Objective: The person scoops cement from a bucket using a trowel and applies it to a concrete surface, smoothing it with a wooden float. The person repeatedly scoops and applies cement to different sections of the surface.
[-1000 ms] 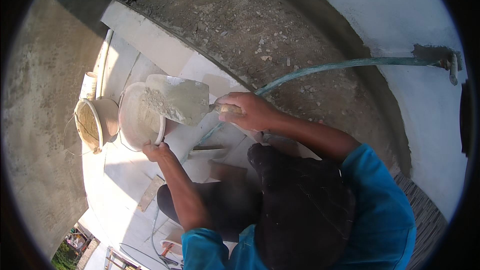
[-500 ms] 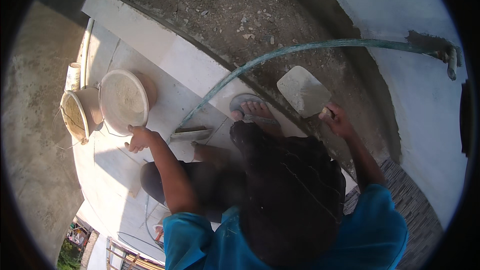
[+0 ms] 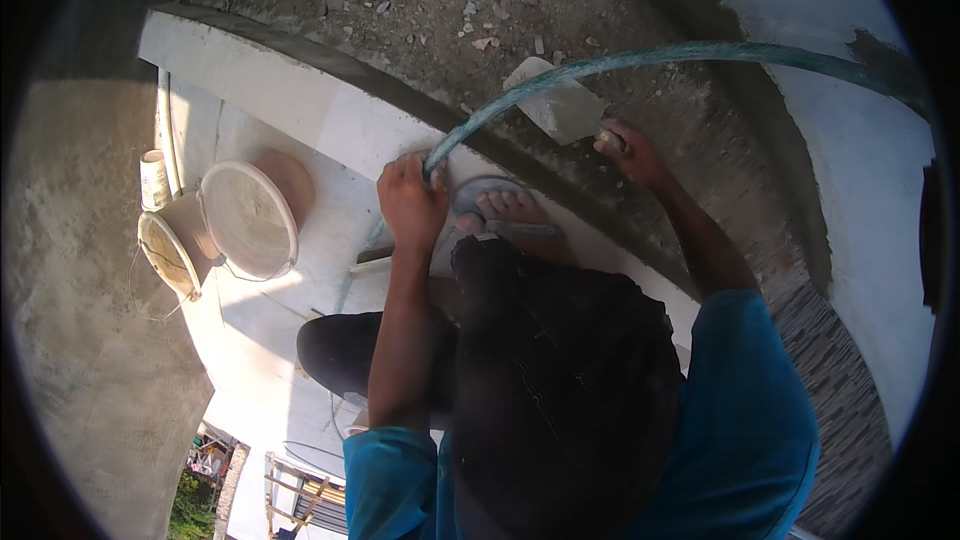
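Observation:
My left hand [image 3: 412, 202] is closed around a green hose [image 3: 640, 62], just above the white ledge and beside my sandalled foot [image 3: 508, 210]. The hose arches from there to the wall on the right. My right hand [image 3: 634, 156] grips the handle of a trowel [image 3: 562, 112] with a wide, flat, greyish blade. That blade is out over the rough ground, and the hose crosses in front of its upper part. Behind my left wrist, a flat tool [image 3: 376, 256] lies partly hidden on the tiles.
Two pale buckets [image 3: 292, 202] [image 3: 190, 292] stand to the left, with a small white container [image 3: 153, 180] and a pale pipe [image 3: 164, 120] beyond. A raised white ledge [image 3: 290, 80] separates the tiles from stony ground [image 3: 420, 10]. A white wall [image 3: 800, 0] rises at right.
My left hand has left the bucket's rim and moved right, taking hold of the hose. The trowel in my right hand has shifted left and up, partly behind the hose.

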Action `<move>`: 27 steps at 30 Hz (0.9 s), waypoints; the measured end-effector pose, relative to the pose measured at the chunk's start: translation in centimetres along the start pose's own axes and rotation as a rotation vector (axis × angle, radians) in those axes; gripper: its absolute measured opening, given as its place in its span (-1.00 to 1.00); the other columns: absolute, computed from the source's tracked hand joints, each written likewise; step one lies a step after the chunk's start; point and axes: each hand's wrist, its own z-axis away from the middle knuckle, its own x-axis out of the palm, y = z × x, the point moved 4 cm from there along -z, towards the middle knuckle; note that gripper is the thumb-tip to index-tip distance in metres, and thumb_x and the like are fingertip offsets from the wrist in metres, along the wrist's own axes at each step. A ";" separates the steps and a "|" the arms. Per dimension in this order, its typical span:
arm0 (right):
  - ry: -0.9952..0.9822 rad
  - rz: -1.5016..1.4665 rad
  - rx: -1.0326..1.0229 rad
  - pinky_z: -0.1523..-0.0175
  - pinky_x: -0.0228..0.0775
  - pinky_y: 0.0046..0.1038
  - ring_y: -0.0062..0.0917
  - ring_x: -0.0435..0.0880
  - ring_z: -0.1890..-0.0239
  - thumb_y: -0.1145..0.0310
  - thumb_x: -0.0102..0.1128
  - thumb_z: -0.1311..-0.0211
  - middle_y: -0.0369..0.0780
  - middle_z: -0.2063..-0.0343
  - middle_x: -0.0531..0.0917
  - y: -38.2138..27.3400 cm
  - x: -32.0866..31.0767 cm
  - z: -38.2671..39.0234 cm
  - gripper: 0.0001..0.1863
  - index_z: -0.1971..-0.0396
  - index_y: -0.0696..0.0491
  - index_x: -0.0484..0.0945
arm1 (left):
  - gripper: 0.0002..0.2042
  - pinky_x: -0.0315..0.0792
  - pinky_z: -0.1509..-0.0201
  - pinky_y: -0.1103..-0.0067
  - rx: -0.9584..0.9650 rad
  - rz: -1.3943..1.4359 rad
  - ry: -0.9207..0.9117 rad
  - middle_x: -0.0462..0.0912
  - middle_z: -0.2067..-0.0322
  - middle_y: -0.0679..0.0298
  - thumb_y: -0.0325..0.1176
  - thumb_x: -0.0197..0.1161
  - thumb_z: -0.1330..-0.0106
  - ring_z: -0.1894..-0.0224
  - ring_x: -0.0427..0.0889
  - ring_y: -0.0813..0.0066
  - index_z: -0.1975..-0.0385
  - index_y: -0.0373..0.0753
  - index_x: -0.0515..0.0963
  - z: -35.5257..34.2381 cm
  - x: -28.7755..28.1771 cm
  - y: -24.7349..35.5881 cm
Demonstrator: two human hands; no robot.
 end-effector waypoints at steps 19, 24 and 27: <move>0.047 0.143 -0.340 -0.07 0.50 -0.18 -0.08 0.66 0.03 0.23 0.30 -0.33 0.02 0.08 0.64 -8.2 12.6 -14.9 -0.55 -0.14 0.12 0.54 | -0.79 0.52 -0.07 0.37 -0.071 0.465 0.014 0.61 -0.13 0.01 -0.59 0.45 -0.03 -0.04 0.67 0.06 0.46 -0.34 0.49 0.0 -5.6 1.3; 0.061 0.227 -0.326 -0.06 0.50 -0.14 -0.03 0.64 0.00 0.22 0.28 -0.33 0.02 0.05 0.62 -9.1 13.4 -14.9 -0.54 -0.17 0.05 0.53 | -0.79 0.51 -0.10 0.37 -0.077 0.484 0.017 0.62 -0.12 0.01 -0.61 0.44 -0.02 -0.06 0.66 0.05 0.45 -0.34 0.50 0.0 -5.5 1.7; 0.058 0.269 -0.251 -0.08 0.50 -0.13 -0.05 0.64 -0.03 0.20 0.28 -0.32 0.01 0.02 0.59 -12.1 13.2 -14.3 -0.54 -0.17 0.01 0.54 | -0.80 0.51 -0.10 0.37 -0.152 0.538 0.001 0.62 -0.10 -0.01 -0.60 0.44 -0.03 -0.06 0.66 0.06 0.45 -0.34 0.50 0.5 -5.0 1.4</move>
